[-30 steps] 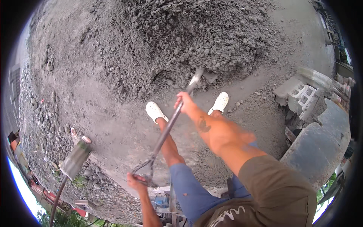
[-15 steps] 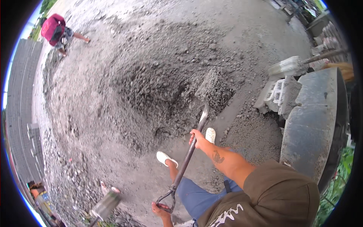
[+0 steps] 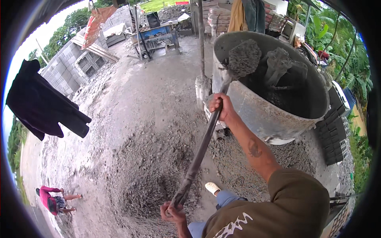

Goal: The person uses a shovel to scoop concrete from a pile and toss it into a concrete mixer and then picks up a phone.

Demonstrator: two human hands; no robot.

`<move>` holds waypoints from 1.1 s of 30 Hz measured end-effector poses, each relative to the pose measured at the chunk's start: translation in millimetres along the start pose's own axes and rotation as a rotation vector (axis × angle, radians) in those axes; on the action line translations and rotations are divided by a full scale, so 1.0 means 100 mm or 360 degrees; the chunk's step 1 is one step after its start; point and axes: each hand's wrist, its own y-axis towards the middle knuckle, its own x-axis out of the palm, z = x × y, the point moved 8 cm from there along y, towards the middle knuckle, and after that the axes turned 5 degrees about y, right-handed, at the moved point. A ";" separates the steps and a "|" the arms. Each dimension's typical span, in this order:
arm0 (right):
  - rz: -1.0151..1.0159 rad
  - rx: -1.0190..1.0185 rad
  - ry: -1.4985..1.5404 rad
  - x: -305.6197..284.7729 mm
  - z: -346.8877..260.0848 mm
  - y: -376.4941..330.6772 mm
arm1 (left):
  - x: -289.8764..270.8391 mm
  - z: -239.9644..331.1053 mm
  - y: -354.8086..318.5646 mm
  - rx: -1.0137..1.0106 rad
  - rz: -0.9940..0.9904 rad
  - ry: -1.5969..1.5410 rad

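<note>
A long-handled shovel (image 3: pixel 200 152) slants up and away from me, its blade heaped with grey gravel mix (image 3: pixel 244 58). The loaded blade is over the left rim of a large round metal mixing drum (image 3: pixel 274 106). Inside the drum a mixing paddle (image 3: pixel 278 65) crusted with grey shows above the dark interior. My right hand (image 3: pixel 222 106) is closed around the upper shaft, close to the drum's side. At the lower end, my left hand (image 3: pixel 173 212) grips the handle. Below the shaft lies a pile of gravel mix (image 3: pixel 154 170).
Another shovel (image 3: pixel 203 85) stands upright beside the drum. A person in a red top (image 3: pixel 55 201) bends over at the lower left. A dark jacket (image 3: pixel 43 99) hangs at left. Grey blocks (image 3: pixel 89 63) and a blue machine (image 3: pixel 158 35) stand farther back; dark blocks (image 3: pixel 333 139) are stacked at right.
The shovel load has risen from the gravel pile to the drum's rim. My view has swung up and right, bringing the drum's inside into sight. Both hands keep their hold.
</note>
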 end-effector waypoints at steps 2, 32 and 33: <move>-0.0269 -0.0263 0.0115 0.10 -0.83 -0.47 | 0.67 1.08 0.04 0.1081 -0.0336 0.0426; 0.1762 0.3083 -0.1217 -5.89 8.59 -8.91 | -6.06 -0.39 -8.78 -0.2178 0.3261 0.0999; 0.1760 0.3094 -0.1140 -5.90 8.68 -8.86 | -6.14 -0.47 -8.68 -0.2151 0.3255 0.0988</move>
